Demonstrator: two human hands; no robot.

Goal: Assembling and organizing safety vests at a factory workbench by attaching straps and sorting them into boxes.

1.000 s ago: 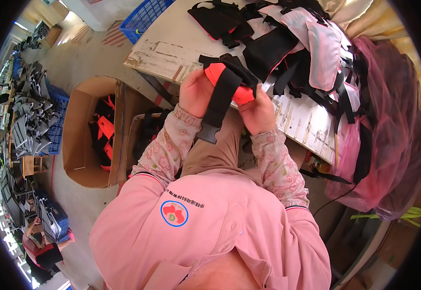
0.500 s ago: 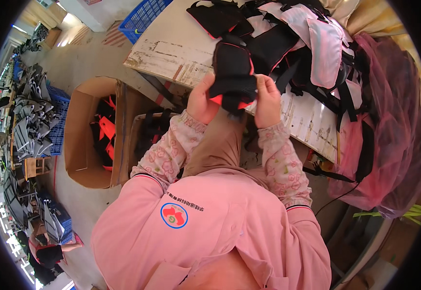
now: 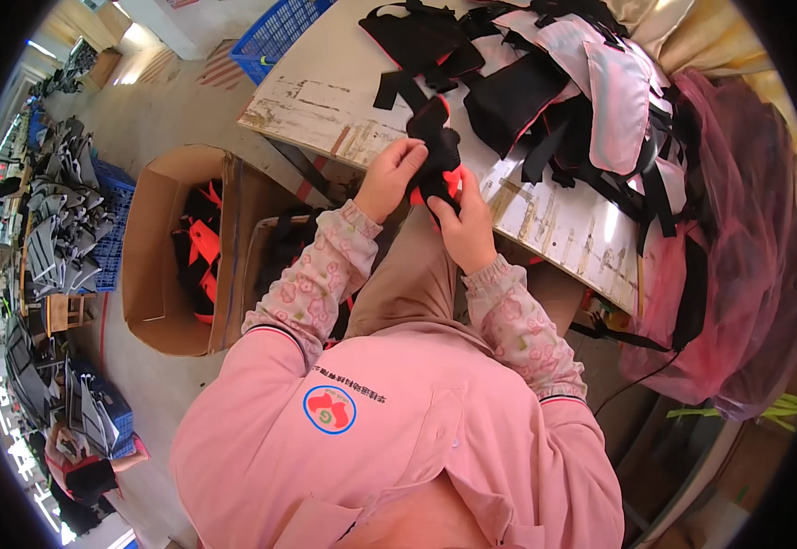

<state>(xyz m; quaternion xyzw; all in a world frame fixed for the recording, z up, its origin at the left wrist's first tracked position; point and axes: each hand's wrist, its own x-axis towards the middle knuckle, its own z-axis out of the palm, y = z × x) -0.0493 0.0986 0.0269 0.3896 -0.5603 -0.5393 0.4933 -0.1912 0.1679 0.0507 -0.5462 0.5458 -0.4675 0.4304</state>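
Both hands hold a black padded fabric piece with a red-orange lining (image 3: 437,151) over the near edge of the table. My left hand (image 3: 387,181) pinches its left side between thumb and fingers. Close by on the right, my right hand (image 3: 468,225) grips the lower part, its thumb over the black cloth where red-orange fabric shows. The piece is folded and bunched lengthwise, and its upper end reaches over the tabletop near a black strap. Its lower end is partly hidden by my fingers.
The worn white table (image 3: 312,102) bears a heap of black, red-edged and pale fabric pieces (image 3: 517,96) with straps. An open cardboard box (image 3: 156,206) with black and red pieces stands left. Pink netting (image 3: 737,256) hangs right. A blue basket (image 3: 275,37) is beyond the table.
The fabric piece has gone from spread flat to folded and bunched. My right hand has moved left and down, closer to my left hand, and now grips the lower part.
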